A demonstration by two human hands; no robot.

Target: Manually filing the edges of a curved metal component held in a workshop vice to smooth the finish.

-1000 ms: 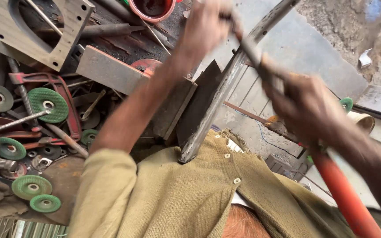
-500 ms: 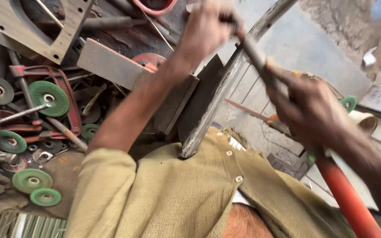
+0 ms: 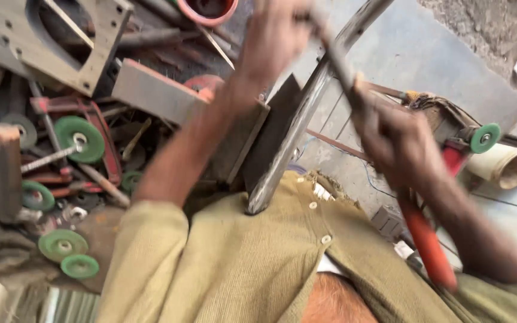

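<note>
We see our left hand (image 3: pixel 273 42) closed around the far end of a thin grey rod (image 3: pixel 337 60), and our right hand (image 3: pixel 393 140) gripping the same rod lower down, so it runs slantwise between them. Under it a long metal bar (image 3: pixel 297 128) leans toward our olive cardigan (image 3: pixel 258 263). Green wheels (image 3: pixel 79 139) and a wooden frame (image 3: pixel 55 45) clutter the floor at left; the grey concrete floor (image 3: pixel 426 54) lies beyond.
</note>
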